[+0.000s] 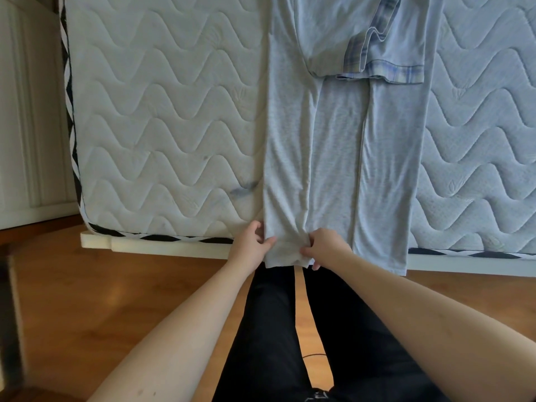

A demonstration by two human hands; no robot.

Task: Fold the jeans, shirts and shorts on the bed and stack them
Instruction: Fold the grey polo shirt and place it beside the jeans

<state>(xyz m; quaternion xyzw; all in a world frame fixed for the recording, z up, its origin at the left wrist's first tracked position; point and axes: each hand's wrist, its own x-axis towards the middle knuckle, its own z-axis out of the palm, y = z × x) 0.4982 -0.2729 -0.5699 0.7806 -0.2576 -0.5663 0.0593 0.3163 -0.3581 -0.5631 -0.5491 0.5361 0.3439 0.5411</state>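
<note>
A light grey shirt (342, 158) lies lengthwise on the bare quilted mattress (162, 111), its sides folded in toward the middle. Its hem hangs over the mattress's near edge. Plaid-trimmed sleeves (377, 62) lie folded across its upper part. My left hand (251, 245) pinches the left corner of the hem. My right hand (324, 248) pinches the hem a little to the right of it. The strip of hem between my hands is bunched and lifted slightly.
The mattress rests on a pale wooden bed frame (162, 246) with black-and-white edging. A wooden floor (101, 300) lies below, and a white door or wall (26, 111) stands at the left. My dark-trousered legs (290, 343) stand against the bed.
</note>
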